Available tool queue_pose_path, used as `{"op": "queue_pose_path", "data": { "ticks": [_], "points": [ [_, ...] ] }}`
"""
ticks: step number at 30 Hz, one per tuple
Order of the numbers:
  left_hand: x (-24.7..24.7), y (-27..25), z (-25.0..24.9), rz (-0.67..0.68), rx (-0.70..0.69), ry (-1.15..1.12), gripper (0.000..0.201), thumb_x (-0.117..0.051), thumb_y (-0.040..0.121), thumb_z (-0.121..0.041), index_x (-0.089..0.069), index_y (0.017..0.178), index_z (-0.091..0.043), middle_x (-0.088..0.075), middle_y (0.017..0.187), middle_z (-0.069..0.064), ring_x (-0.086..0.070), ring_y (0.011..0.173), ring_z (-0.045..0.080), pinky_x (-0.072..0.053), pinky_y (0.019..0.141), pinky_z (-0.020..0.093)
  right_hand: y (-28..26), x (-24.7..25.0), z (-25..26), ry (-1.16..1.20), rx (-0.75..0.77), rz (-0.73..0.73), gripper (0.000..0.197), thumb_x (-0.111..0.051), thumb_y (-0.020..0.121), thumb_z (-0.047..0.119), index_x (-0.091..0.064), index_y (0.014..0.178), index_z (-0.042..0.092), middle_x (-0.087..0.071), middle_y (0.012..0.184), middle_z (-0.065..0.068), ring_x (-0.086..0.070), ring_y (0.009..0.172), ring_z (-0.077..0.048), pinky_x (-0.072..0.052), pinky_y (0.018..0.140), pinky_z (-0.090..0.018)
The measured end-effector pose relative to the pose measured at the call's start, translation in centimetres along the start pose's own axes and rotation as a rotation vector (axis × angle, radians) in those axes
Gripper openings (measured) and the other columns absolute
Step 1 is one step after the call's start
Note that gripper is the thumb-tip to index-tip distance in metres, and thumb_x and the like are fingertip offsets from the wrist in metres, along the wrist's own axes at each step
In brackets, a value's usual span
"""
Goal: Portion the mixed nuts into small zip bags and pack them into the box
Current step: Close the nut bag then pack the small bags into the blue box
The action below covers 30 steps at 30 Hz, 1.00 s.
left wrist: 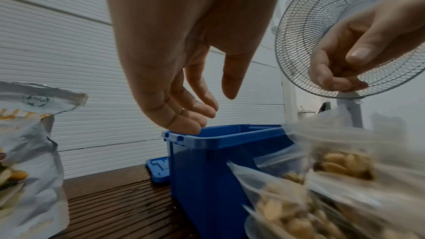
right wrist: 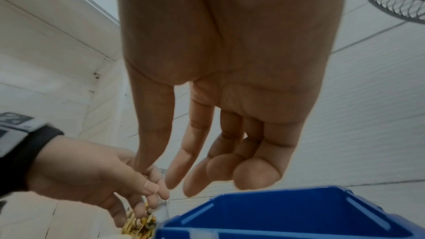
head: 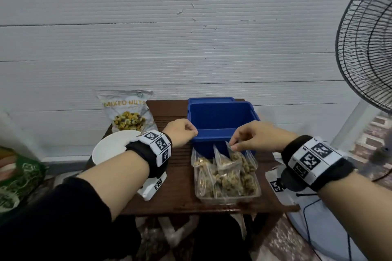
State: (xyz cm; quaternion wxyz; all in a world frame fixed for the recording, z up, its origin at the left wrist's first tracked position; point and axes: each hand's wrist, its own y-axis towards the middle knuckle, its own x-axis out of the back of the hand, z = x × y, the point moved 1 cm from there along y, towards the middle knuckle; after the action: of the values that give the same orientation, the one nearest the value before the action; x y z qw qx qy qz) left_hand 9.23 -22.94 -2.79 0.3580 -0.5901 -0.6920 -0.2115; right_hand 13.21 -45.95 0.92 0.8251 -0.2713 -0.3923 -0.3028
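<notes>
My right hand (head: 235,143) pinches the top edge of the rightmost zip bag of nuts (head: 244,165), just in front of the blue box (head: 220,133). That bag stands with other filled zip bags in a clear plastic tray (head: 233,196). In the left wrist view the bags (left wrist: 333,166) look blurred under the right hand (left wrist: 338,81). My left hand (head: 192,131) hovers at the box's front left corner, and its fingers (left wrist: 190,117) hang loosely above the rim (left wrist: 218,141) holding nothing. No bags show inside the box. The right wrist view shows the box (right wrist: 276,206) below my right hand (right wrist: 179,179).
A mixed nuts pouch (head: 127,112) stands at the table's back left, behind a white bowl (head: 110,146) on a small white scale (head: 150,186). The blue lid (head: 210,99) lies behind the box. A standing fan (head: 367,48) is on the right. The wooden table (head: 180,165) is small.
</notes>
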Motion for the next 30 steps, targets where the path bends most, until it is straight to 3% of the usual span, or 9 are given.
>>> {"op": "queue_pose_path", "data": {
  "ticks": [3, 6, 9, 14, 17, 20, 22, 24, 30],
  "points": [
    [-1.3, -1.4, -0.2, 0.025, -0.061, -0.049, 0.006, -0.059, 0.094, -0.03, -0.063, 0.094, -0.025, -0.059, 0.094, -0.012, -0.053, 0.091, 0.007, -0.038, 0.075, 0.018, -1.0, -1.6, 0.2, -0.175, 0.029, -0.012, 0.018, -0.072, 0.082, 0.036, -0.07, 0.098, 0.027, -0.055, 0.077, 0.012, -0.051, 0.068, -0.001, -0.036, 0.058, -0.011],
    [-2.4, -2.6, -0.2, 0.063, -0.119, -0.119, 0.012, -0.063, 0.092, -0.033, -0.068, 0.094, -0.022, -0.063, 0.092, -0.009, -0.057, 0.087, 0.006, -0.041, 0.067, 0.015, -1.2, -3.3, -0.2, -0.31, 0.036, -0.073, 0.022, -0.072, 0.082, 0.036, -0.07, 0.102, 0.028, -0.048, 0.085, 0.009, -0.047, 0.083, -0.01, -0.037, 0.071, -0.023],
    [-3.3, -3.6, -0.4, 0.1, -0.161, -0.175, 0.013, -0.068, 0.087, -0.037, -0.071, 0.088, -0.024, -0.067, 0.088, -0.007, -0.059, 0.079, 0.005, -0.044, 0.066, 0.016, -1.0, -4.7, -1.1, -0.326, 0.001, -0.125, 0.019, -0.07, 0.083, 0.033, -0.069, 0.102, 0.031, -0.04, 0.091, 0.006, -0.039, 0.092, -0.014, -0.038, 0.083, -0.029],
    [-4.3, -4.4, -1.0, 0.137, -0.231, -0.151, 0.016, -0.077, 0.076, -0.042, -0.074, 0.085, -0.029, -0.07, 0.094, -0.006, -0.057, 0.077, 0.0, -0.047, 0.071, 0.018, -0.4, -6.0, -1.8, -0.294, 0.0, -0.242, 0.01, -0.06, 0.09, 0.022, -0.069, 0.094, 0.024, -0.04, 0.092, 0.003, -0.047, 0.101, -0.024, -0.04, 0.09, -0.035],
    [-4.6, -4.6, -1.6, 0.157, -0.275, -0.122, 0.01, -0.078, 0.076, -0.039, -0.072, 0.082, -0.034, -0.066, 0.091, -0.007, -0.055, 0.08, 0.004, -0.046, 0.073, 0.022, -0.3, -5.9, -1.8, -0.236, -0.019, -0.252, 0.004, -0.059, 0.091, 0.023, -0.063, 0.089, 0.024, -0.04, 0.093, 0.002, -0.042, 0.097, -0.021, -0.036, 0.088, -0.031],
    [-4.4, -4.3, -1.8, 0.093, -0.314, -0.147, 0.006, -0.075, 0.081, -0.032, -0.07, 0.077, -0.031, -0.065, 0.083, -0.01, -0.055, 0.072, 0.0, -0.046, 0.067, 0.018, -0.3, -5.1, -1.5, -0.103, 0.019, -0.283, 0.022, -0.061, 0.091, 0.018, -0.052, 0.074, 0.028, -0.045, 0.085, 0.008, -0.045, 0.09, -0.014, -0.036, 0.078, -0.023],
    [-4.3, -4.1, -1.8, 0.072, -0.306, -0.208, 0.006, -0.071, 0.084, -0.031, -0.07, 0.08, -0.027, -0.067, 0.08, -0.009, -0.057, 0.069, 0.0, -0.048, 0.066, 0.017, -0.5, -4.5, -1.1, 0.012, 0.039, -0.289, 0.024, -0.06, 0.092, 0.016, -0.052, 0.073, 0.028, -0.052, 0.081, 0.014, -0.051, 0.08, -0.006, -0.035, 0.066, -0.012],
    [-4.1, -4.0, -1.9, 0.048, -0.321, -0.249, 0.006, -0.068, 0.087, -0.029, -0.068, 0.082, -0.027, -0.066, 0.08, -0.01, -0.056, 0.07, -0.003, -0.045, 0.066, 0.012, -0.8, -4.0, -0.8, 0.137, 0.056, -0.311, 0.021, -0.06, 0.093, 0.015, -0.055, 0.076, 0.028, -0.059, 0.081, 0.015, -0.054, 0.077, 0.002, -0.036, 0.063, -0.01],
    [-3.3, -3.2, -2.5, -0.045, -0.373, -0.312, 0.008, -0.063, 0.092, -0.023, -0.064, 0.084, -0.026, -0.064, 0.08, -0.014, -0.056, 0.072, -0.01, -0.039, 0.068, 0.006, -0.5, -3.0, -0.5, 0.39, 0.13, -0.475, 0.028, -0.061, 0.089, 0.004, -0.061, 0.085, 0.032, -0.06, 0.079, 0.009, -0.058, 0.076, -0.009, -0.044, 0.068, -0.01]
  ]
}}
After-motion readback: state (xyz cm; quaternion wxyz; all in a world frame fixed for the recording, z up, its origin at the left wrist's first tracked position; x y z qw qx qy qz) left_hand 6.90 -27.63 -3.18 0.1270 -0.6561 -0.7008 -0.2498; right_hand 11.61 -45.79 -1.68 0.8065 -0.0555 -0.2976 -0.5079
